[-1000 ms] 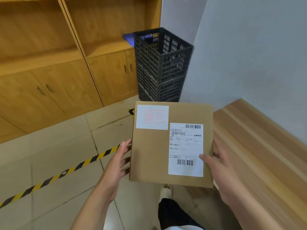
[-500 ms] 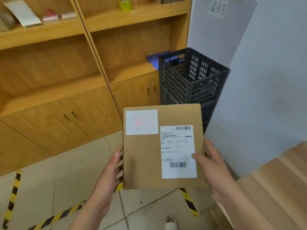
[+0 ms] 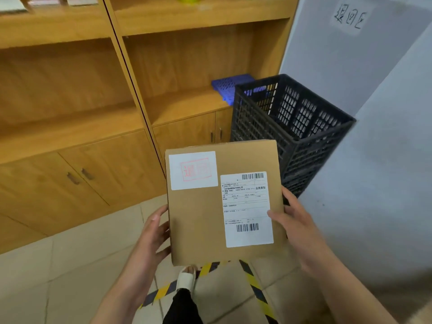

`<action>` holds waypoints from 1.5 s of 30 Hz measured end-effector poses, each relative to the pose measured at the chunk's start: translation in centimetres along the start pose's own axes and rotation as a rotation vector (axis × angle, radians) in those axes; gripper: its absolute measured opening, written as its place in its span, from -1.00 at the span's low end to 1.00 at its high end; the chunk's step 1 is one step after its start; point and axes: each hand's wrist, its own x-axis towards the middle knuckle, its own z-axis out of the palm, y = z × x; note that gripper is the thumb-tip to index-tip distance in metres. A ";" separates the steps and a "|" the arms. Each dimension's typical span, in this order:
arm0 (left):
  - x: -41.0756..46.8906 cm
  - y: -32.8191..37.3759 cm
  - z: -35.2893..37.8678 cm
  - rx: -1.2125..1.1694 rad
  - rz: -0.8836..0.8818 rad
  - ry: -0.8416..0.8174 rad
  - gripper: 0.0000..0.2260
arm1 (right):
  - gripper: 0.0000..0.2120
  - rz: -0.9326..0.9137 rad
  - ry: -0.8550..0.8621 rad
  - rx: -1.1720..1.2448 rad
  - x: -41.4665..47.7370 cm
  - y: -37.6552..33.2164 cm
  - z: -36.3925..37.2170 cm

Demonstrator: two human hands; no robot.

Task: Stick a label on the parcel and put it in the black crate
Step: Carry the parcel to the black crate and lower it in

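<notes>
I hold a flat brown cardboard parcel (image 3: pixel 198 220) in front of me with both hands. My left hand (image 3: pixel 152 239) grips its left edge and my right hand (image 3: pixel 297 228) grips its right edge, thumb on the shipping label (image 3: pixel 246 209). A white label with a red stamp (image 3: pixel 193 170) sits on the parcel's top left corner. The black crate (image 3: pixel 301 127) stands just beyond the parcel, stacked on another black crate, against the grey wall. Its open top looks empty; the parcel hides its lower left part.
A wooden cabinet (image 3: pixel 98 141) with shelves and low doors fills the left. A blue basket (image 3: pixel 231 86) rests on its ledge behind the crate. Yellow-black tape (image 3: pixel 254 284) marks the tiled floor by my foot (image 3: pixel 187 277). A handwritten paper sign (image 3: pixel 349 18) hangs on the wall.
I have walked toward the crate, which now appears larger and closer, right behind the parcel. The wooden table at the right has left the view. My grip on the parcel is unchanged.
</notes>
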 end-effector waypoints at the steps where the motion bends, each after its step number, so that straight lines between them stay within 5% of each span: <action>1: 1.9 0.8 -0.6 -0.005 -0.006 -0.023 -0.62 | -0.45 -0.001 0.021 0.002 1.1 -0.8 0.8; 16: 25.9 14.8 -2.2 0.111 -0.003 -0.370 -0.58 | -0.39 0.034 0.304 0.189 13.4 -8.8 7.8; 27: 39.1 21.1 10.2 0.218 0.004 -0.450 -0.51 | -0.37 -0.001 0.376 0.360 25.7 -10.7 0.8; 33: 44.6 25.0 17.5 0.306 0.043 -0.435 -0.65 | -0.41 -0.026 0.393 0.466 32.6 -12.5 -3.9; 36: 46.6 26.0 20.8 0.337 0.074 -0.467 -0.53 | -0.42 -0.038 0.409 0.473 35.1 -13.2 -6.3; 45: 53.0 26.5 32.0 0.462 0.041 -0.677 -0.52 | -0.42 0.055 0.634 0.526 39.2 -12.9 -11.7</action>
